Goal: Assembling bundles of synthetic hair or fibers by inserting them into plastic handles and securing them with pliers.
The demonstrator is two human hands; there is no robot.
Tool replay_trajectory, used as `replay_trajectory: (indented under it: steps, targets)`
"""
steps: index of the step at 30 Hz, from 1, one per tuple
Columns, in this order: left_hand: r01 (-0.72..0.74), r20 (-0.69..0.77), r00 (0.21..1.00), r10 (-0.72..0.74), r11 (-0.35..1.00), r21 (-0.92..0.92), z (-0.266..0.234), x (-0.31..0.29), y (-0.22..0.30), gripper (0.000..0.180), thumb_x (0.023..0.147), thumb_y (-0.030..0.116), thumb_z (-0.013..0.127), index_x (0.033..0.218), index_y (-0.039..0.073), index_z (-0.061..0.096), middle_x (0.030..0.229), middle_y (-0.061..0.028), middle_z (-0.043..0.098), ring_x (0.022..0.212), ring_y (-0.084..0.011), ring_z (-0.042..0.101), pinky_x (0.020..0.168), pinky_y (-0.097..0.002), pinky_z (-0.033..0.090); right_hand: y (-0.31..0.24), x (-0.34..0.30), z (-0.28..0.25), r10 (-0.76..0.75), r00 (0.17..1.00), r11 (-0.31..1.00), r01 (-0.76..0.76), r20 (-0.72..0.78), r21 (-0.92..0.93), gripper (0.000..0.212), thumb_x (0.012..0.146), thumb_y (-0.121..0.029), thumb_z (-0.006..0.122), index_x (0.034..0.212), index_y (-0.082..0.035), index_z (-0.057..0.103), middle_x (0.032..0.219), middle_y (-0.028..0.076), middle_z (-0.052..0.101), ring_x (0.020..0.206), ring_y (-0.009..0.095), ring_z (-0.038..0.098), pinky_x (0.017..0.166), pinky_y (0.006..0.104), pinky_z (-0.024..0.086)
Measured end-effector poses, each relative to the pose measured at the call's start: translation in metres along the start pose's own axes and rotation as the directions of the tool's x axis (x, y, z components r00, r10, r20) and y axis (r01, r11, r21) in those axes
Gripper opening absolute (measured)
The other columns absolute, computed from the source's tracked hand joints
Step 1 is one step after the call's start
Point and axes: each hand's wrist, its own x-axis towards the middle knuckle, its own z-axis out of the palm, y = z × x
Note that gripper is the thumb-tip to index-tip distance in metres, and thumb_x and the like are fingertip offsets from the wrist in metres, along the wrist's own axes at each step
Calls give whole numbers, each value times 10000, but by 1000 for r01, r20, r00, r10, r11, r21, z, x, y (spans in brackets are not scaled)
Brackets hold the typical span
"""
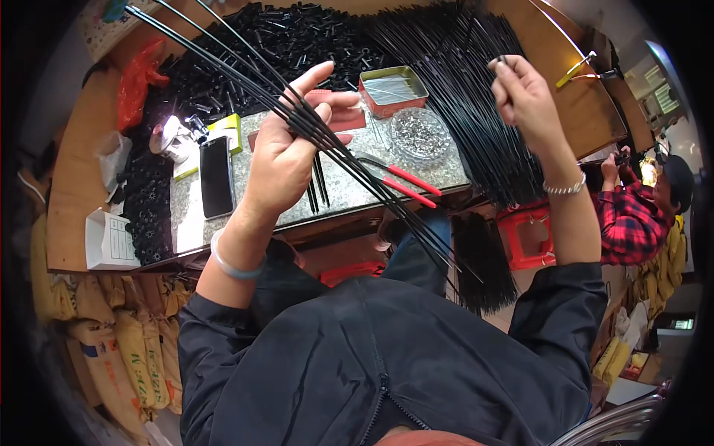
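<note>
My left hand (294,145) is wrapped round a bundle of long thin black rods (357,165), which slants from the upper left down toward my lap. Its index finger is stretched out, and the thumb presses on the bundle. Higher up on the right, my right hand (524,97) is raised over a large pile of similar black rods (476,111). Its thumb and index finger are pinched at a small dark tip; what that belongs to is too small to tell. Below my left hand, red-handled pliers (405,186) lie on the speckled tabletop (282,197).
A heap of small black parts (275,44) fills the back. Nearby are a round clear dish of small metal pieces (420,135), a red tin of thin pale sticks (394,93), a phone (216,177) and a white box (111,241). A person (636,215) in checked clothing sits at right.
</note>
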Motion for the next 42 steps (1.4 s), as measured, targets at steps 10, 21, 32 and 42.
replay_trajectory:
  steps: [10, 21, 32, 42]
  targets:
    - [-78, 10, 997, 78, 993, 86, 10, 3, -3, 565, 884, 5, 472, 1386, -15, 214, 1281, -133, 441, 1115, -174, 482, 935, -310, 418, -21, -98, 108, 72, 880, 945, -211, 470, 250, 145, 968, -138, 375, 1047, -21, 407, 926, 118, 619, 722, 128, 631, 606, 222, 512]
    - [-182, -58, 980, 188, 979, 95, 0, -12, -6, 687, 846, -24, 543, 1411, 59, 160, 1196, -158, 489, 1106, -281, 521, 894, -345, 459, -24, -118, 122, 72, 784, 836, -384, 616, 391, 380, 987, -199, 283, 1298, 19, 297, 978, 214, 603, 682, 182, 637, 539, 240, 537]
    - [-104, -151, 980, 126, 983, 148, -11, -11, 1, 224, 875, 73, 561, 1059, -51, 593, 922, -139, 665, 855, -172, 640, 765, -282, 508, -40, -133, 100, 246, 663, 807, -544, 707, 229, 305, 980, -256, 361, 1091, 2, 478, 584, 23, 488, 426, 30, 349, 411, 177, 285]
    - [-367, 245, 912, 328, 392, 844, -102, 30, -103, 293, 769, 75, 544, 1052, 82, 621, 943, -109, 647, 799, -271, 642, 750, -333, 514, 39, -165, 123, -51, 899, 991, -8, 435, 133, 185, 949, -139, 386, 948, 8, 497, 561, 4, 477, 457, 52, 419, 455, 201, 349]
